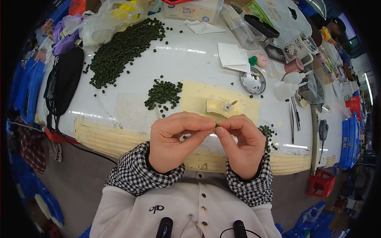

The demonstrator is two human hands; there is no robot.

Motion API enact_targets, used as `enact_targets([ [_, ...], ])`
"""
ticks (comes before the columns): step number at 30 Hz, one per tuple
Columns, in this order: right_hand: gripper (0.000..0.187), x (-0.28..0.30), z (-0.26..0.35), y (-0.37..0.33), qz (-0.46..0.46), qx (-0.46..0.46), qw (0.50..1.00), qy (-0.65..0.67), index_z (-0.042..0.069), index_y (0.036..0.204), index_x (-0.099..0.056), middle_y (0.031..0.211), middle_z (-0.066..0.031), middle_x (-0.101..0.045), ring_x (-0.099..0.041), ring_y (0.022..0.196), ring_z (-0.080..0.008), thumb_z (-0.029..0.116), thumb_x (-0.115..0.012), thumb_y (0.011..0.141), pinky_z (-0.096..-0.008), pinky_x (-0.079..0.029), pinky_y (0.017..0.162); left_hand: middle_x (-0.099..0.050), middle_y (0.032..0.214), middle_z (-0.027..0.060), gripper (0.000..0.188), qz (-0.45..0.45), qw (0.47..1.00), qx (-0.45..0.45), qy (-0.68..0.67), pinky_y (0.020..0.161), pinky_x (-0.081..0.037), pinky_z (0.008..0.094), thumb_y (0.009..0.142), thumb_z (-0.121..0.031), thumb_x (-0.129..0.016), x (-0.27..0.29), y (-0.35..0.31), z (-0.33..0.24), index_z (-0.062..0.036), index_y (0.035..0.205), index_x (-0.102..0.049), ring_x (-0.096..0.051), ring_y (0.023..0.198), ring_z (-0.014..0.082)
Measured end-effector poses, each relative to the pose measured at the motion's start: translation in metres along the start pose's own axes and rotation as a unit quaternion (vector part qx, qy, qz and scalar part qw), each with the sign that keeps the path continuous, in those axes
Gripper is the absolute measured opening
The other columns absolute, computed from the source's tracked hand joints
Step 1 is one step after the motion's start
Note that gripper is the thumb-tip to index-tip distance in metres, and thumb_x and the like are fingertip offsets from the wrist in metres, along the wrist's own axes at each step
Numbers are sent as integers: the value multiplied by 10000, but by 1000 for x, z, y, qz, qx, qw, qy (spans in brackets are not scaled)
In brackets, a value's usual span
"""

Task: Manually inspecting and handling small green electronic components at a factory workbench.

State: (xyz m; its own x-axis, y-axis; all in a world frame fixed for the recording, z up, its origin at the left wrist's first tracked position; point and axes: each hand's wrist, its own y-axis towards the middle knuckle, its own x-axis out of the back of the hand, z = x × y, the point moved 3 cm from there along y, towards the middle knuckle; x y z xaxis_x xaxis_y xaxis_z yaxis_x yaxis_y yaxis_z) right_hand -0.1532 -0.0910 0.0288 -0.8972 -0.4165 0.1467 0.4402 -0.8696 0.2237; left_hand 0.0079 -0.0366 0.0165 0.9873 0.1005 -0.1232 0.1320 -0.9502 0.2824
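Note:
Close to the table's front edge, my left hand [177,137] and my right hand [243,141] meet fingertip to fingertip. Between their thumbs and forefingers is a small dark green piece [217,125], mostly covered by the fingers. Just beyond lies a cream block [216,104] on a pale yellow sheet [194,93], with a small peg in a white base [230,106] on it. A small heap of dark green pieces [163,94] is to the left of the sheet. Several more green pieces [268,135] lie beside my right hand.
A large pile of dark green pieces [125,49] spreads at the far left. A round metal dish [253,82], white paper [234,56], tweezers [291,123] and white squeeze bottles [283,91] stand or lie to the right. A black pouch [67,79] is at the left edge.

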Motion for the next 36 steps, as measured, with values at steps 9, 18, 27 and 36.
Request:
enact_targets([
  [9,104,0,-5,-2,8,-67,996,54,-39,976,-658,930,-83,-643,-639,839,-125,10,-665,884,-251,-528,773,-697,1015,128,269,1,977,-98,192,752,-558,256,785,120,-670,-3,2,-13,-13,1014,-719,-696,885,203],
  [18,110,0,-2,-1,-7,16,999,-50,-32,983,-667,902,-111,-657,-650,806,-162,-2,-662,877,-261,-522,740,-689,1004,119,284,-3,960,-120,251,703,-556,248,777,118,-678,-5,0,-14,-7,1030,-715,-690,829,188],
  [27,150,-3,8,-2,5,102,982,-160,-37,987,-685,907,-143,-671,-668,805,-212,-38,-687,837,-274,-527,713,-696,1024,127,284,-29,933,-157,321,751,-552,257,775,131,-683,-6,-1,-16,-5,1021,-718,-689,883,199],
  [36,174,-1,-1,-4,11,37,998,-56,-41,1012,-692,909,-152,-670,-674,774,-222,-44,-689,838,-273,-533,685,-705,971,140,326,-16,952,-153,263,719,-576,263,775,125,-677,-2,3,-12,12,1081,-683,-707,837,210],
])
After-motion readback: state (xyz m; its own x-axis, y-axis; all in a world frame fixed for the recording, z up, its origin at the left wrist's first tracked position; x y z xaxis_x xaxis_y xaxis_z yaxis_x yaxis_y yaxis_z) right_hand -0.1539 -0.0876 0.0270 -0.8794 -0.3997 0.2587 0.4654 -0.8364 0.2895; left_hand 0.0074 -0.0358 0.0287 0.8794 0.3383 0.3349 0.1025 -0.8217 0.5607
